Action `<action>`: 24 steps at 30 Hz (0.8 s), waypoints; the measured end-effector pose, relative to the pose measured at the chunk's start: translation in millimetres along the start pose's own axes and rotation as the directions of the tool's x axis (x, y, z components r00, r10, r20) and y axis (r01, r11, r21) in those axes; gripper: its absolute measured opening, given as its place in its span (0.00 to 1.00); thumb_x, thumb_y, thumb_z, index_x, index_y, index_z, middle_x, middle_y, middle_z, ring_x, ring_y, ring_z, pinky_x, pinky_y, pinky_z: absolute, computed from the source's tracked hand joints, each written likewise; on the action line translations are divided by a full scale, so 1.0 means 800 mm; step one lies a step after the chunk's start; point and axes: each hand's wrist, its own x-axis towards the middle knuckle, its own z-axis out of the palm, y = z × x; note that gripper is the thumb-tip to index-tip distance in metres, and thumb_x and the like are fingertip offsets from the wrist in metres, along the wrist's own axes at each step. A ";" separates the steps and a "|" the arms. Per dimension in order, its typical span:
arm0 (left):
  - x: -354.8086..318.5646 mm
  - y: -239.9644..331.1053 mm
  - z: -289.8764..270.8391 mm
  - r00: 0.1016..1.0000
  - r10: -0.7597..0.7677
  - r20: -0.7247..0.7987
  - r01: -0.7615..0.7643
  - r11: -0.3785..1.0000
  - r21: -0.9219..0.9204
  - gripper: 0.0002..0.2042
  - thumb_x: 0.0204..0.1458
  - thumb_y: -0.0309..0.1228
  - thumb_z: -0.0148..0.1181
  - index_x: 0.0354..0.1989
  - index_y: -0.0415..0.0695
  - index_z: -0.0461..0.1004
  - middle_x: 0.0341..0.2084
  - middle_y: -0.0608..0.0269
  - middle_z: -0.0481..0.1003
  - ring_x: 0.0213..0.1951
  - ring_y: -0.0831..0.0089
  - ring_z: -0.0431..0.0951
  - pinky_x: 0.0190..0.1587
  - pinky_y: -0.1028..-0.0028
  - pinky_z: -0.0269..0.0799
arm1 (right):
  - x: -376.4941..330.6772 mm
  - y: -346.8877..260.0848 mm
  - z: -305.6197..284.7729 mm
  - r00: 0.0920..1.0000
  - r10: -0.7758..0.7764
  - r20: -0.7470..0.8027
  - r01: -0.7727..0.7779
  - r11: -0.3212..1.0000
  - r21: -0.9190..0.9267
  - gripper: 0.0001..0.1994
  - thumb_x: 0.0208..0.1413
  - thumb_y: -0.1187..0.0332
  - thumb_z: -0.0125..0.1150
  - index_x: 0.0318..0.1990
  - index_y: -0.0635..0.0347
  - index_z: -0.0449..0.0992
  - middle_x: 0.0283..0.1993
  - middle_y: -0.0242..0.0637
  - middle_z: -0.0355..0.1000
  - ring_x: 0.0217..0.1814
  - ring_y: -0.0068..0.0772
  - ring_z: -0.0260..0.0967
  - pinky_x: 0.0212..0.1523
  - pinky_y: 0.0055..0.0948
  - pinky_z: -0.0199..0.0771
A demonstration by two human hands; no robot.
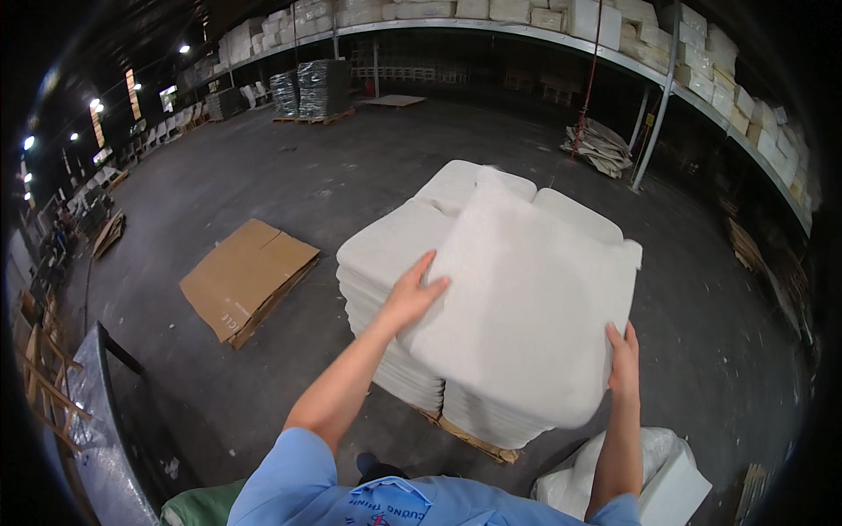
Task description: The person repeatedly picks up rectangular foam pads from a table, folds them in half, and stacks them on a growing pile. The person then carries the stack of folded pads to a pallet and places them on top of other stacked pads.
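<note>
Two hands carry our white sheet [526, 307] above the stack [395, 263] on the pallet [474, 438]; left hand [412, 294] and right hand [624, 355] grasp opposite edges; we judge it could sag, slip, or land crooked.

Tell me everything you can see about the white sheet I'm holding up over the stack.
The white sheet is a flat, roughly square panel with rounded corners and a matte, foam-like or pulp-like surface. It looks slightly blurred. It is tilted above the stack of white sheets on a wooden pallet. The left hand holds its left edge and the right hand its lower right edge.
</note>
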 end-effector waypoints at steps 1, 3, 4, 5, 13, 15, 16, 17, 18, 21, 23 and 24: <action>0.031 -0.006 -0.015 0.999 -0.048 0.005 0.048 0.999 -0.022 0.40 0.60 0.44 0.63 0.76 0.39 0.54 0.70 0.42 0.63 0.72 0.56 0.63 0.71 0.66 0.59 | 0.031 -0.001 0.027 0.998 0.055 -0.040 -0.057 0.996 -0.069 0.37 0.64 0.58 0.64 0.73 0.69 0.56 0.68 0.51 0.67 0.69 0.43 0.66 0.70 0.38 0.63; 0.079 -0.031 -0.037 0.989 -0.150 0.019 0.151 0.987 -0.057 0.40 0.60 0.45 0.62 0.76 0.38 0.53 0.70 0.41 0.63 0.71 0.55 0.63 0.71 0.65 0.59 | 0.080 0.018 0.081 0.978 0.162 -0.129 -0.185 0.964 -0.191 0.40 0.64 0.57 0.64 0.75 0.70 0.52 0.70 0.54 0.65 0.71 0.45 0.64 0.71 0.37 0.61; 0.093 -0.054 -0.040 0.983 -0.177 0.053 0.178 0.984 -0.012 0.41 0.61 0.45 0.62 0.76 0.38 0.52 0.71 0.42 0.61 0.73 0.55 0.61 0.72 0.65 0.57 | 0.096 0.044 0.096 0.984 0.122 -0.129 -0.158 0.933 -0.323 0.41 0.64 0.56 0.63 0.76 0.70 0.50 0.71 0.54 0.63 0.72 0.46 0.63 0.72 0.37 0.60; 0.111 -0.076 -0.046 0.979 -0.187 0.080 0.186 0.982 0.024 0.41 0.62 0.46 0.61 0.76 0.37 0.50 0.72 0.42 0.59 0.74 0.55 0.58 0.73 0.65 0.55 | 0.113 0.069 0.106 0.990 0.063 -0.124 -0.113 0.884 -0.453 0.42 0.64 0.55 0.63 0.76 0.70 0.48 0.72 0.55 0.62 0.73 0.47 0.62 0.73 0.37 0.59; 0.060 -0.168 -0.022 0.855 -0.235 0.462 0.252 0.967 0.026 0.43 0.69 0.49 0.47 0.76 0.29 0.31 0.75 0.32 0.44 0.77 0.47 0.47 0.77 0.65 0.43 | 0.052 0.103 0.103 0.966 0.093 -0.242 -0.237 0.697 -0.677 0.42 0.68 0.50 0.57 0.77 0.67 0.47 0.74 0.54 0.60 0.74 0.43 0.61 0.74 0.37 0.57; 0.064 -0.174 -0.047 0.834 -0.214 0.510 0.252 0.968 -0.008 0.44 0.69 0.49 0.47 0.76 0.29 0.30 0.75 0.31 0.44 0.76 0.46 0.49 0.76 0.65 0.46 | 0.055 0.093 0.138 0.959 0.202 -0.197 -0.280 0.782 -0.557 0.40 0.69 0.50 0.55 0.77 0.66 0.48 0.75 0.53 0.59 0.75 0.43 0.59 0.74 0.36 0.57; 0.067 -0.180 -0.059 0.824 -0.219 0.522 0.252 0.968 0.008 0.44 0.69 0.49 0.47 0.76 0.31 0.29 0.75 0.30 0.45 0.74 0.45 0.55 0.75 0.65 0.51 | 0.062 0.088 0.159 0.954 0.251 -0.164 -0.299 0.815 -0.497 0.39 0.70 0.51 0.54 0.78 0.65 0.48 0.75 0.52 0.59 0.75 0.44 0.58 0.74 0.35 0.57; 0.069 -0.183 -0.069 0.812 -0.218 0.542 0.250 0.968 0.015 0.45 0.68 0.50 0.48 0.77 0.32 0.29 0.74 0.30 0.46 0.72 0.44 0.60 0.73 0.64 0.56 | 0.067 0.084 0.173 0.940 0.285 -0.189 -0.341 0.799 -0.495 0.39 0.70 0.51 0.54 0.77 0.65 0.48 0.75 0.52 0.58 0.76 0.43 0.58 0.74 0.35 0.57; 0.071 -0.187 -0.080 0.789 -0.236 0.567 0.295 0.956 -0.013 0.46 0.68 0.50 0.49 0.77 0.34 0.28 0.73 0.30 0.50 0.65 0.46 0.66 0.67 0.63 0.64 | 0.072 0.083 0.188 0.924 0.319 -0.212 -0.383 0.782 -0.492 0.39 0.70 0.50 0.54 0.77 0.66 0.48 0.76 0.52 0.58 0.76 0.43 0.57 0.74 0.35 0.57; 0.082 -0.181 -0.102 0.647 -0.199 0.736 0.433 0.890 -0.141 0.49 0.65 0.52 0.53 0.78 0.39 0.26 0.69 0.32 0.59 0.46 0.53 0.80 0.47 0.63 0.79 | 0.064 0.073 0.181 0.875 0.268 -0.404 -0.463 0.709 -0.531 0.39 0.68 0.48 0.55 0.74 0.72 0.54 0.71 0.53 0.64 0.70 0.42 0.65 0.69 0.36 0.65; 0.087 -0.196 -0.127 0.507 -0.188 0.841 0.576 0.800 -0.169 0.51 0.63 0.54 0.56 0.78 0.42 0.26 0.65 0.35 0.65 0.34 0.61 0.82 0.33 0.65 0.82 | 0.076 0.075 0.199 0.869 0.277 -0.410 -0.480 0.675 -0.560 0.38 0.69 0.48 0.55 0.73 0.72 0.56 0.71 0.53 0.65 0.69 0.41 0.65 0.69 0.36 0.65; 0.094 -0.206 -0.137 0.458 -0.135 0.879 0.580 0.794 -0.180 0.52 0.62 0.54 0.58 0.78 0.43 0.24 0.64 0.37 0.66 0.34 0.63 0.82 0.33 0.67 0.81 | 0.081 0.075 0.209 0.868 0.282 -0.410 -0.485 0.663 -0.570 0.37 0.69 0.49 0.55 0.73 0.72 0.57 0.70 0.52 0.65 0.69 0.41 0.66 0.69 0.36 0.65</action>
